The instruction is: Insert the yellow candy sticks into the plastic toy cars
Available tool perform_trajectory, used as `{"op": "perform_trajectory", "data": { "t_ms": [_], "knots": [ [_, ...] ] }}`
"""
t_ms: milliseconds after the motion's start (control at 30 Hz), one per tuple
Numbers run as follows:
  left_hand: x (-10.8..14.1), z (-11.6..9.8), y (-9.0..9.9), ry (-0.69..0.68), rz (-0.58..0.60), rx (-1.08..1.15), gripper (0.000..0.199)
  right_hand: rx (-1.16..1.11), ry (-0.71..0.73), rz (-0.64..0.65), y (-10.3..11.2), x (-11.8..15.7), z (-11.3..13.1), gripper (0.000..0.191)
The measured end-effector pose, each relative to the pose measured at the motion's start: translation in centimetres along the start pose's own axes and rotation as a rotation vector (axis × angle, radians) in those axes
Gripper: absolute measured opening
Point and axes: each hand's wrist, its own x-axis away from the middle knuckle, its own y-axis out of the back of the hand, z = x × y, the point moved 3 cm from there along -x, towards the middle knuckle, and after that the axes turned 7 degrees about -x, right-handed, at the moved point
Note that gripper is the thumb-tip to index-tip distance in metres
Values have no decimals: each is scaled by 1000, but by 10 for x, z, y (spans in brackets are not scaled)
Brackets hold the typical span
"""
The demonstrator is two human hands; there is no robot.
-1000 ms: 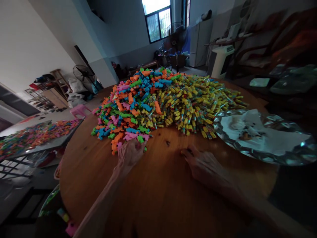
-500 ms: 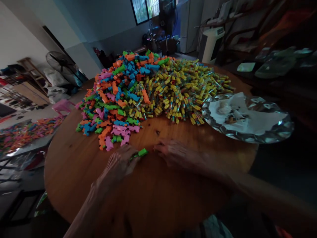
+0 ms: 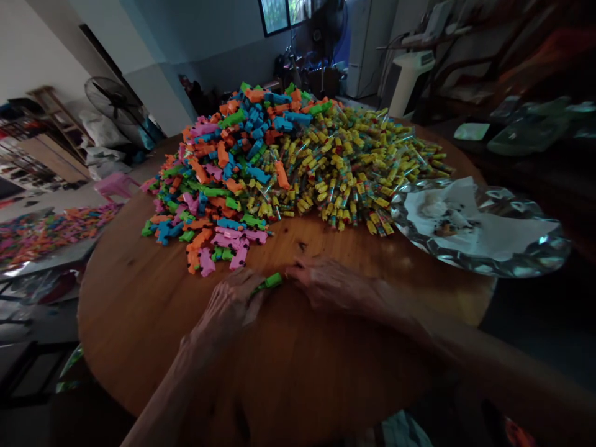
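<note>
Green piece (image 3: 273,280): over wooden table (image 3: 288,366), near colored pile (image 3: 221,180)
Left hand (image 3: 233,299): pinching it — one end protruding
Right hand (image 3: 326,283): curled just beside that end — (holding anything? cannot tell)

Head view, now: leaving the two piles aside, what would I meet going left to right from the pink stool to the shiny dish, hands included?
Pink stool → left hand → green toy piece → right hand → shiny dish.

Tray (image 3: 507,267) right of heap (image 3: 298,167), perhaps in contact
</note>
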Motion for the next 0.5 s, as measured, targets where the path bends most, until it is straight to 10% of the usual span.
{"op": "perform_trajectory", "data": {
  "t_ms": [500],
  "knots": [
    [-2, 13, 4, -102, -39, -102, 20, 120, 37, 45, -13, -5, 7, 35]
  ]
}}
